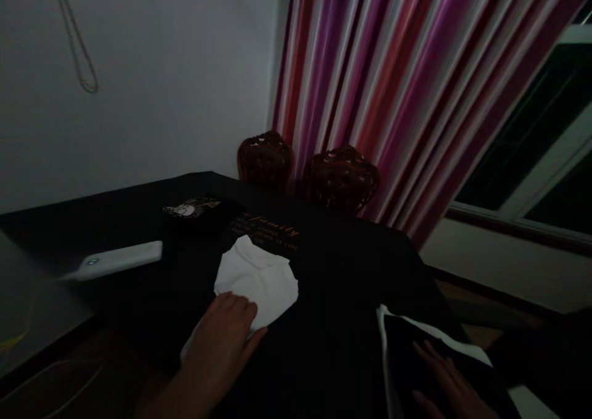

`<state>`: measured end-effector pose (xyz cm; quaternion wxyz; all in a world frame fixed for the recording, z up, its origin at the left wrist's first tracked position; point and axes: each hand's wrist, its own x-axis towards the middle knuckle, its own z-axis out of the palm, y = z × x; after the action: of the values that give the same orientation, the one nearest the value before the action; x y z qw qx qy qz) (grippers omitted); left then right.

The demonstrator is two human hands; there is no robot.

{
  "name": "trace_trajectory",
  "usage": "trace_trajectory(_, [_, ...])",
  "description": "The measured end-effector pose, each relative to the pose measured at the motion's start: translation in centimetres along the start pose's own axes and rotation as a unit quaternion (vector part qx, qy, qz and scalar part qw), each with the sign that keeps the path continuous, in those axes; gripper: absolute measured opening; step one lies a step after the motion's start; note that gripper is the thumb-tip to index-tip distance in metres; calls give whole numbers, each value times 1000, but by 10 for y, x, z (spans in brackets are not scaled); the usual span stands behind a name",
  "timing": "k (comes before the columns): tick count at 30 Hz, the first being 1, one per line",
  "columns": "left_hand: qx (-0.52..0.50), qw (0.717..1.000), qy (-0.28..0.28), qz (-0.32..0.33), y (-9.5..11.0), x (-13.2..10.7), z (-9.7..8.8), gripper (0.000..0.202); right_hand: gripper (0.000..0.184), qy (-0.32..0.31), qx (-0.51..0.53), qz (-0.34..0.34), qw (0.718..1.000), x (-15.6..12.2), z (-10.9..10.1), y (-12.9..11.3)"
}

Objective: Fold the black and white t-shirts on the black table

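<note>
My left hand [217,345] is lying open on a white cloth [256,280], no real grip, and my right hand [444,376] is flat on a white-edged black piece [407,360]. That white cloth sits on a black printed T-shirt [333,271], with a white power bank [118,260] off left, then two carved chairs [340,178] and a striped curtain [416,98] further back.

head camera, angled forward, down

Dark-covered table [83,228] bearing a black printed shirt [333,271] and white power bank [119,260]
</note>
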<state>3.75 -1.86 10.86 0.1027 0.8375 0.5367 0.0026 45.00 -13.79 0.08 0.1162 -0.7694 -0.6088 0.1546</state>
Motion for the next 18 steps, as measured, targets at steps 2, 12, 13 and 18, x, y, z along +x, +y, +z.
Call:
trace_trajectory(2, [-25,999,-4,27,7,13,9,18,62,-6,-24,-14,1000,6,-11,-19])
trace_trajectory(12, [-263,964,13,-32,-9,28,33,26,43,-186,162,-145,958,24,-24,-169])
trace_trajectory(13, [-332,942,27,-45,-7,21,30,28,40,-200,208,-143,947,26,-18,-176])
trace_trajectory(18, [-496,863,15,-91,10,-12,30,33,25,-211,424,-114,873,34,8,-204])
